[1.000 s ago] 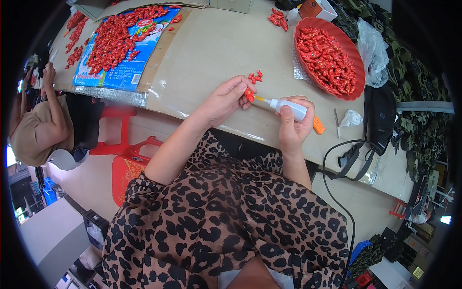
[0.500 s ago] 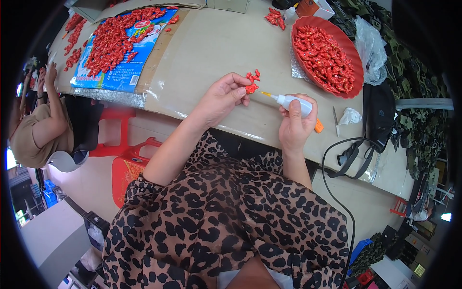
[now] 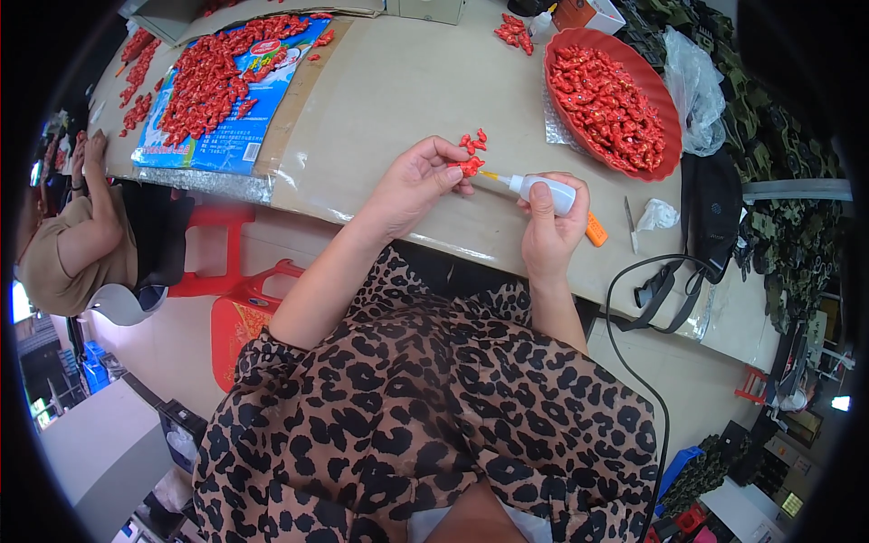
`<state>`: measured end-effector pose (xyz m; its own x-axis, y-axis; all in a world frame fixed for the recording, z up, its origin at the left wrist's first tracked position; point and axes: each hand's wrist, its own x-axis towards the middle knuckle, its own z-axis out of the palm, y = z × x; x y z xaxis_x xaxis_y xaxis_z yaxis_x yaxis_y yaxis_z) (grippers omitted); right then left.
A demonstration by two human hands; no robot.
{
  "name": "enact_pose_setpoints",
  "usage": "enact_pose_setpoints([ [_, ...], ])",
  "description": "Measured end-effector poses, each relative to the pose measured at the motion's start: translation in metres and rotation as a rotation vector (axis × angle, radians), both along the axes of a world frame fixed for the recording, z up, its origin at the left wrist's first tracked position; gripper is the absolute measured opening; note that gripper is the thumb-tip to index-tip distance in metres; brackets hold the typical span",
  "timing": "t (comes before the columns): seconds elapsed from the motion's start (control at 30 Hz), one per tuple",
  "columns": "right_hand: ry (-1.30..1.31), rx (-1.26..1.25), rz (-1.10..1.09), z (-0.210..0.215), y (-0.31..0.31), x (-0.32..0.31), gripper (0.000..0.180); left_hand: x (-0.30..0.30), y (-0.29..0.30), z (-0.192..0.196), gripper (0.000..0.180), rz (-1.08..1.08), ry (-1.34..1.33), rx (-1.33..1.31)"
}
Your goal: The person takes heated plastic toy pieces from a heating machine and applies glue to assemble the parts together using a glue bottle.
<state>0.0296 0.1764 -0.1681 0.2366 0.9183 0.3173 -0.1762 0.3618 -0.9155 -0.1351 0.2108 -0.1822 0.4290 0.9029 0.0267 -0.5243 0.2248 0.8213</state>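
Note:
Over the near edge of the table, my left hand [image 3: 415,188] pinches a small glossy red figure-like piece [image 3: 470,166] between thumb and fingertips. My right hand [image 3: 552,233] is wrapped around a white squeeze bottle [image 3: 558,196], its thumb along the side. The bottle lies nearly level, and its thin yellowish nozzle [image 3: 491,175] points left at the red piece, with the tip touching or very close to it. Just beyond my left fingertips, a few more small red pieces [image 3: 473,141] rest on the table.
A red scalloped bowl [image 3: 672,156] heaped with red pieces stands at right. Near it are an orange object [image 3: 596,230], a slim metal tool [image 3: 631,224], crumpled tissue [image 3: 658,215] and a black bag [image 3: 711,217]. Red pieces cover a blue printed sheet [image 3: 213,158]. A co-worker [image 3: 86,240] sits at left.
My right hand and the bottle have shifted slightly left, bringing the nozzle closer to the red piece. My left hand keeps its pinch. The co-worker's raised hands have lowered a little.

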Motion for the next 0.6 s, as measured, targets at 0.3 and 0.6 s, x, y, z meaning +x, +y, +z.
enact_pose_setpoints([
  [0.3,-0.011,-0.007,-0.008,0.001,-0.002,-0.002,0.019,0.0,0.0,0.001,0.015,-0.003,-0.005,0.0],
  [0.6,0.271,-0.084,0.032,0.004,0.004,0.006,0.016,0.005,0.0,0.009,0.027,0.019,-0.008,-0.002],
])
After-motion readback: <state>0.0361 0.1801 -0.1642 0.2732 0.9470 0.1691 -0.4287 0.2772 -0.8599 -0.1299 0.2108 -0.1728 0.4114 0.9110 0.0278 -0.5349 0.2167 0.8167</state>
